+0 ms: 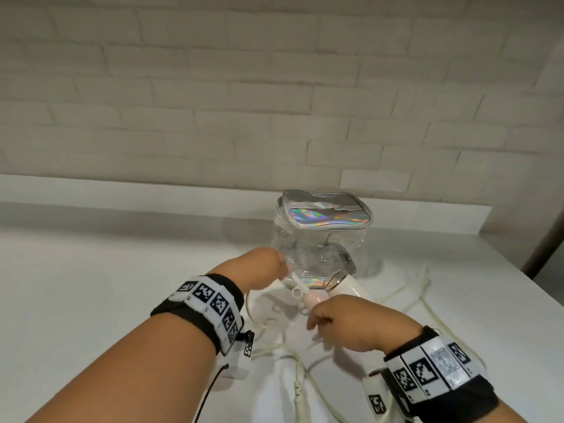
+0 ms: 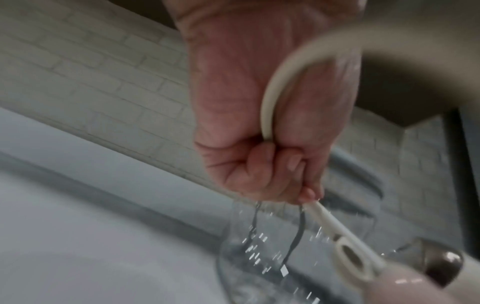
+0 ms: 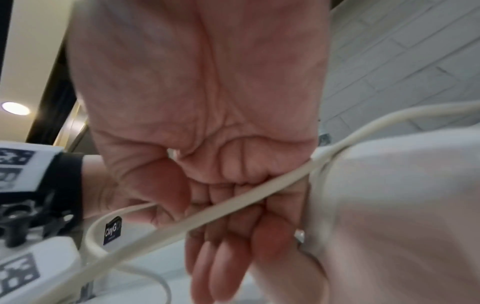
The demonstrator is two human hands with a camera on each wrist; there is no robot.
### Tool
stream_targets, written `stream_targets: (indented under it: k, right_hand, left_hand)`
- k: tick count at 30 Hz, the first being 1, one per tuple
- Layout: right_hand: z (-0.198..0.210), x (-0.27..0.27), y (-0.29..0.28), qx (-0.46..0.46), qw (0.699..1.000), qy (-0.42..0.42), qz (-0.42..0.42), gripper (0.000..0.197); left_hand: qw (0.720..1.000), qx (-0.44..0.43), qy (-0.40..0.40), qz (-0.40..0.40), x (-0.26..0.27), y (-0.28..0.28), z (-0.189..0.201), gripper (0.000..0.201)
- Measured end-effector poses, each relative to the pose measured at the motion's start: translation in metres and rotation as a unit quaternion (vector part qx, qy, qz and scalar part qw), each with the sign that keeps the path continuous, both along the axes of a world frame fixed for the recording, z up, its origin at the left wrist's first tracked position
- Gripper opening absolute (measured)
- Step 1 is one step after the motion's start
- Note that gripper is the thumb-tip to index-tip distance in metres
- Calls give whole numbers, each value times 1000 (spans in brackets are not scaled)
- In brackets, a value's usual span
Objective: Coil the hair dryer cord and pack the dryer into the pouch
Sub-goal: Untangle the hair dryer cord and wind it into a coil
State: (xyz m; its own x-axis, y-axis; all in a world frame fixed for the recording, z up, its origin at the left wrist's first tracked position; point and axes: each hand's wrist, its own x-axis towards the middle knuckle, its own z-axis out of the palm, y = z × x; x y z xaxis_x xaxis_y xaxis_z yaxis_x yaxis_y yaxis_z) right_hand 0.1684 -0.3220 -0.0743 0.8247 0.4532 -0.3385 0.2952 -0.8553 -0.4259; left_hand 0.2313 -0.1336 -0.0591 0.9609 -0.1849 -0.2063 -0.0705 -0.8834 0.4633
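Left wrist | left fingers (image 2: 262,164) curled round cord (image 2: 270,102) | right fingers (image 3: 228,236) loosely curled, cord across

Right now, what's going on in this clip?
A person is working on a hair dryer and its cream cord at a white table. The left hand grips the cord close to where it leaves the dryer's handle, fingers curled round it. The right hand holds the dryer, with a cord strand crossing its palm. Most of the cord lies loose on the table, not yet coiled. The clear pouch with the iridescent lid stands just behind, without the dryer inside.
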Motion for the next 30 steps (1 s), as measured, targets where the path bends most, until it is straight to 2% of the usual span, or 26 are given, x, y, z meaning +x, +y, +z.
stream_targets:
  k: [2, 4, 6, 8, 10, 13, 15, 16, 18, 19, 21, 22, 25, 27, 30]
  right_hand:
    - [2, 7, 5, 35, 999, -24, -2, 34]
    - [4, 13, 12, 93, 994, -52, 7, 44]
    - [9, 14, 23, 197, 980, -30, 22, 61]
    - [14, 13, 35, 324, 946, 11, 34, 66]
    - [20, 12, 44, 427, 903, 46, 21, 51]
    - [27, 9, 52, 495, 864, 90, 6, 23]
    - [31, 3, 54, 503, 855, 123, -27, 11]
    - [34, 1, 54, 493, 861, 118, -39, 14]
    - [45, -2, 51, 439, 896, 60, -39, 25]
    - [52, -2, 48, 411, 911, 28, -29, 27]
    - [67, -1, 43, 371, 928, -18, 3, 29]
    - [74, -1, 41, 359, 932, -40, 20, 29]
    - [95, 6, 33, 353, 928, -112, 36, 27]
    - [104, 17, 24, 375, 915, -148, 16, 22]
    - [109, 37, 5, 434, 887, -155, -31, 17]
  left_hand:
    - [987, -155, 1, 40, -6, -3, 17, 28]
    - [941, -330, 32, 66, -14, -11, 31, 29]
    - [892, -442, 40, 83, -21, -19, 43, 28]
    - [858, -503, 35, 96, -25, -27, 50, 24]
    - [832, -542, 23, 118, -26, -29, 54, 20]
    - [810, -569, 12, 142, -28, -21, 58, 18]
    - [823, -547, -14, 153, -29, -11, 57, 15]
    - [843, -511, -43, 160, -28, -5, 55, 16]
    - [884, -422, -112, 165, -25, 5, 51, 17]
    - [893, -394, -144, 164, -25, 7, 51, 14]
    - [897, -375, -190, 138, -28, 6, 51, 12]
    - [897, -386, -188, 107, -29, 6, 51, 18]
    - [874, -473, -109, -9, -35, 5, 53, 42]
    - [874, -476, -92, -35, -36, 9, 54, 57]
    - [891, -439, -114, -30, -36, 17, 52, 42]
